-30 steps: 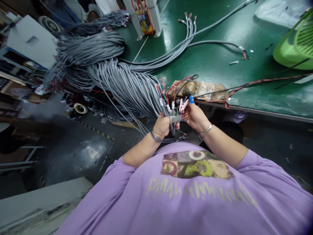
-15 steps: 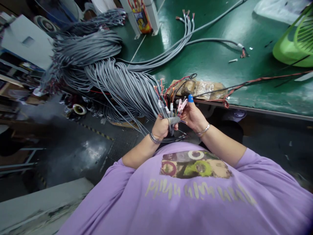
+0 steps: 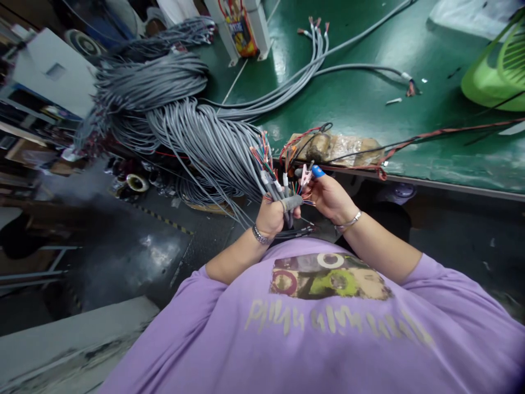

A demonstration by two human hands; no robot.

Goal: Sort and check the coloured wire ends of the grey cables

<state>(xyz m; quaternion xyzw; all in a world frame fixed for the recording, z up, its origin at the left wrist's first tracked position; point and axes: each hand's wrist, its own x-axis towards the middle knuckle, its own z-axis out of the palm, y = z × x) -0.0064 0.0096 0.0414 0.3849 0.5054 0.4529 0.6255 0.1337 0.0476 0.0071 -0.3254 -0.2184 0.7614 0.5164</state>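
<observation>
Several thick grey cables (image 3: 292, 203) are gripped in my left hand (image 3: 270, 216), its fingers wrapped round them just below their stripped ends. Thin coloured wires (image 3: 264, 153) fan out above that hand, and more poke out sideways towards the right. My right hand (image 3: 331, 198), with a blue cover (image 3: 317, 171) on its thumb, is closed on a pale pink clip (image 3: 305, 175) beside the wire ends. Its fingertips are partly hidden behind the clip and wires.
A large pile of grey cable (image 3: 205, 131) hangs over the bench edge at left. On the green bench (image 3: 369, 49) lie loose cables (image 3: 287, 90), a taped brown block (image 3: 342, 149) and a red-and-black lead (image 3: 435, 134). A green basket (image 3: 488, 82) stands at right.
My right hand has shifted slightly right and its thumb tilts more. The coloured wires lean further left. Both hands keep their hold.
</observation>
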